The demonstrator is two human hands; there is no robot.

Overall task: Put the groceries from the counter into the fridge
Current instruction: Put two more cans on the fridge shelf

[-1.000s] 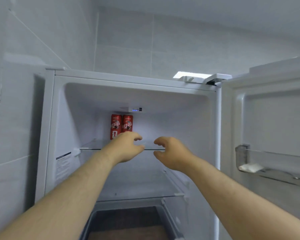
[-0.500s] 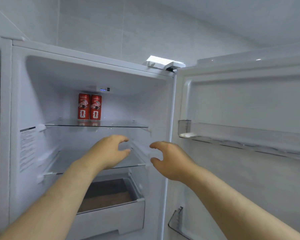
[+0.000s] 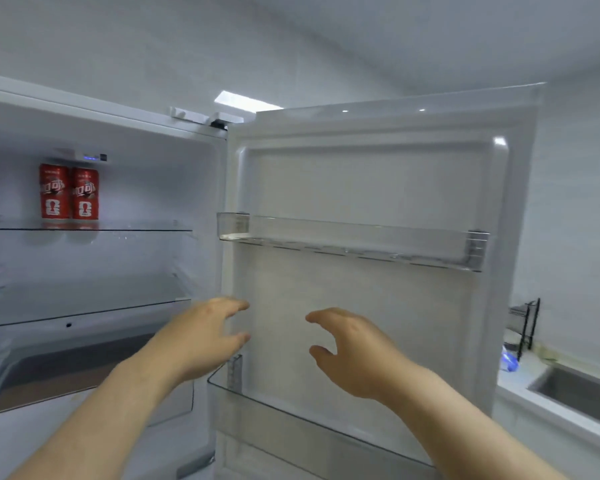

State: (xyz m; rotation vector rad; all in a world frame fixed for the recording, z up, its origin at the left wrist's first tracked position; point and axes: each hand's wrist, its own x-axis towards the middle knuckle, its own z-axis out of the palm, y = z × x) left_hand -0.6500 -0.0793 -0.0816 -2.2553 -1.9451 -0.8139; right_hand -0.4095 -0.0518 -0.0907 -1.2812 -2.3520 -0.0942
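The white fridge (image 3: 219,188) stands open, its door (image 3: 371,181) swung out to the right. Two red cans (image 3: 69,192) stand side by side at the back of the top glass shelf (image 3: 136,229). My left hand (image 3: 205,337) hovers in front of the fridge's right edge, fingers apart, holding nothing. My right hand (image 3: 354,351) floats in front of the inner door panel, also with spread fingers and nothing in it. Both hands are well below and to the right of the cans.
The door carries a clear upper bin (image 3: 354,242) and a clear lower bin (image 3: 291,420). A second glass shelf (image 3: 84,313) and a drawer (image 3: 66,375) lie below the cans. To the far right are a counter with a sink (image 3: 582,393) and a black wire rack (image 3: 527,327).
My view has swung right, from the fridge's inside to the open door and the counter. Both hands have drawn back from the top shelf and shifted right, still holding nothing.
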